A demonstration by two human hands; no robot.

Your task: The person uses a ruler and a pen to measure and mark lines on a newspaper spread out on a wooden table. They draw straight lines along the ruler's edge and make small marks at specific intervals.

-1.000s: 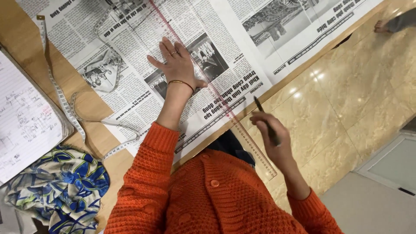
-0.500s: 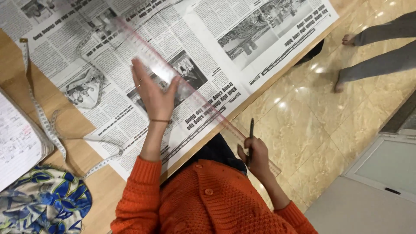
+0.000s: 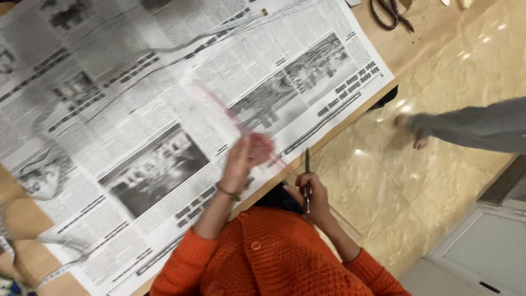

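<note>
1. Wearing an orange knitted cardigan with buttons, the person fills the near edge of the view.
2. Right hand is clenched around a dark slim pen, held upright with its tip pointing away, just off the edge of the wooden tabletop, over the glossy beige stone floor.
3. Left hand, with a thin bracelet at the wrist, is raised and blurred above the spread black-and-white newspaper; a long transparent pink ruler runs from its fingers away across the paper, but I cannot tell how firmly it is gripped.
4. A pale measuring tape curls at the near left corner of the tabletop.
5. Farther right, another person's grey-trousered leg and foot stand on the floor.
6. Dark-handled scissors lie at the far edge of the tabletop.
</note>
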